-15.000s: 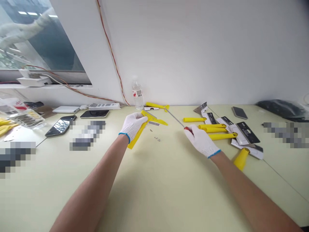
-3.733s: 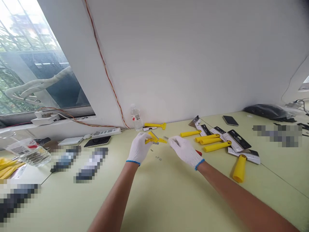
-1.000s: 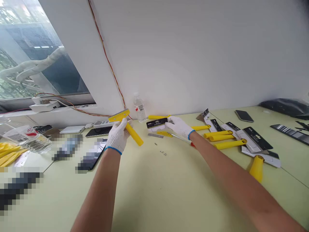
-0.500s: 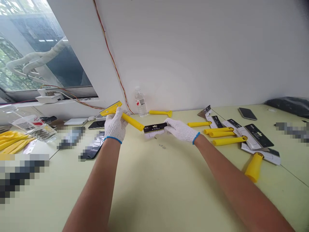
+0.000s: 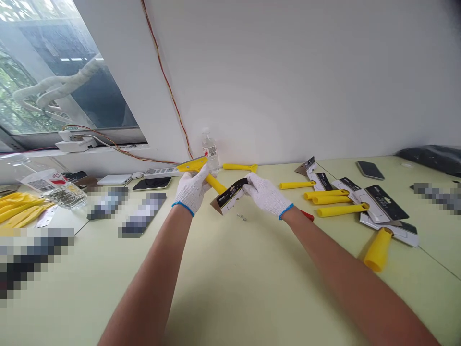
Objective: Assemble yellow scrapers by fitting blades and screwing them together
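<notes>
Over table (image 5: 230, 288): left hand (image 5: 190, 191) fingers clamp scraper (image 5: 201, 172); right hand (image 5: 265, 194) fingers pinch card (image 5: 230, 196).

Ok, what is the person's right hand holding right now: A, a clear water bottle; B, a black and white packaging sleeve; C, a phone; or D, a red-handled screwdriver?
B: the right hand grips a black and white packaging sleeve just above the table, close to the yellow scraper held in the left hand; the water bottle stands untouched by the wall.
</notes>
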`<state>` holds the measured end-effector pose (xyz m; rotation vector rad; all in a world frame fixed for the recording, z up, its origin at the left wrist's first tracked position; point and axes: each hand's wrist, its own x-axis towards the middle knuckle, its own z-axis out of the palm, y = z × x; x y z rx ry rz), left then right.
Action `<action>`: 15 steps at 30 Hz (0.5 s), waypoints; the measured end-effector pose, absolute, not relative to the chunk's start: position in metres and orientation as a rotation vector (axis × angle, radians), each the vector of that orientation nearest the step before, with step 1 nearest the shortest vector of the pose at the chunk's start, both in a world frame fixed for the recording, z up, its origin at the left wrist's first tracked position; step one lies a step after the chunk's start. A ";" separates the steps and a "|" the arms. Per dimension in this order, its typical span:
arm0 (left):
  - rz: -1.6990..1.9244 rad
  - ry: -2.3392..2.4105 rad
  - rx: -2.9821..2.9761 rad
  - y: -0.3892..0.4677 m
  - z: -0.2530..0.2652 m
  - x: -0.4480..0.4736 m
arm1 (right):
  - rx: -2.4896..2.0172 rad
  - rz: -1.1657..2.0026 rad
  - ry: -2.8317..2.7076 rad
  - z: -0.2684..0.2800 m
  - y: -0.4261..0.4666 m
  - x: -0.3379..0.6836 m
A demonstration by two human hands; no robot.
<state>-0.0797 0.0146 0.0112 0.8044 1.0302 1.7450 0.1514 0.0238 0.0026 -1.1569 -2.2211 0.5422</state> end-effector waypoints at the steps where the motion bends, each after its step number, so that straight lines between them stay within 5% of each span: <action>1: 1.735 1.030 0.800 0.016 0.009 -0.079 | -1.149 0.523 -2.188 0.001 0.025 0.149; 15: 1.806 1.007 0.643 0.022 0.002 -0.094 | -1.087 0.331 -1.851 -0.024 0.021 0.124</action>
